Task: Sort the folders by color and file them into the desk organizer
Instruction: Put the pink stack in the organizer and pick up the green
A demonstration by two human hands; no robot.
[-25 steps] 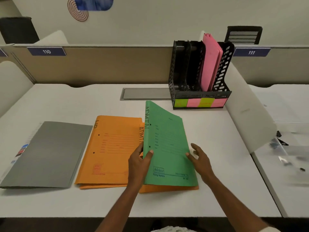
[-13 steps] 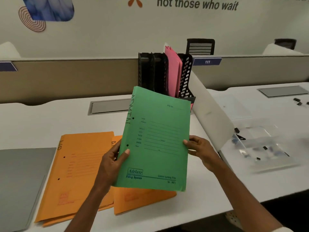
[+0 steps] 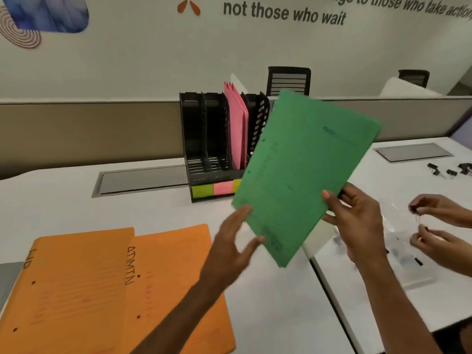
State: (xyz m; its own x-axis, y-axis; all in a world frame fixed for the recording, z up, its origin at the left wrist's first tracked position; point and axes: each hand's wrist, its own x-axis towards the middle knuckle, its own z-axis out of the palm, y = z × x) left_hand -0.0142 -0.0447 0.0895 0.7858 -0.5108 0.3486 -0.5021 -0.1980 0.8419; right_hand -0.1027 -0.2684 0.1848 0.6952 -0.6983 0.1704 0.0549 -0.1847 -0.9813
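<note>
A green folder [image 3: 304,172] is up in the air, tilted to the right, in front of the black desk organizer [image 3: 201,139]. My right hand [image 3: 355,221] grips its lower right edge. My left hand [image 3: 235,241] is at its lower left corner with fingers spread, barely touching or just off it. The organizer stands at the back of the white desk and holds pink folders [image 3: 236,123] in its third slot; the two left slots look empty. Coloured labels [image 3: 213,190] line its base. Two orange folders [image 3: 107,290] lie flat on the desk at lower left.
A grey folder [image 3: 9,277] shows at the left edge. Another person's two hands [image 3: 439,226] work at the neighbouring desk on the right, over a clear plastic bag. Black binder clips [image 3: 449,171] lie further back there. A low partition runs behind the desk.
The green folder has risen higher, moved right toward the organizer and tilted. My left hand has loosened from its left edge; my right hand keeps its hold.
</note>
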